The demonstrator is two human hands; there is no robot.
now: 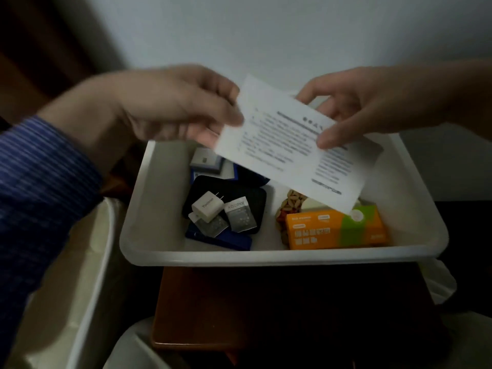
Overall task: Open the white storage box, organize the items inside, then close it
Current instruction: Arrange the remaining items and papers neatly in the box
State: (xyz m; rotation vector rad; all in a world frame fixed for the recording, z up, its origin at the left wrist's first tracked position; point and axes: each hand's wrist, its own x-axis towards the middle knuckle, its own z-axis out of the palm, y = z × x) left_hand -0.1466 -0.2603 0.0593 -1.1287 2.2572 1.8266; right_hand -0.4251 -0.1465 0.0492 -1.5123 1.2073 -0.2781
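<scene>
While the white storage box [149, 246] is sitting open on the bench [239, 302], the left hand [170, 107] and right hand [354, 105] are each pinching a printed sheet [290, 145] above it; uneven pulling is risking a tear.

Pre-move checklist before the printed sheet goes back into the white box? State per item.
1. Sheet grip: left hand and right hand each pinch an edge of the printed sheet: ok.
2. White box open, lid off: ok.
3. Sheet above the box, not yet resting on contents: ok.
4. Free flat spot for the sheet: orange carton on the right, white charger and two sachets on the black case on the left; far part hidden by the sheet: cannot tell.
5. Sheet unfolded, uncreased: ok.
6. Box seated on the wooden stand: overhangs the near edge, stability cannot tell.
</scene>
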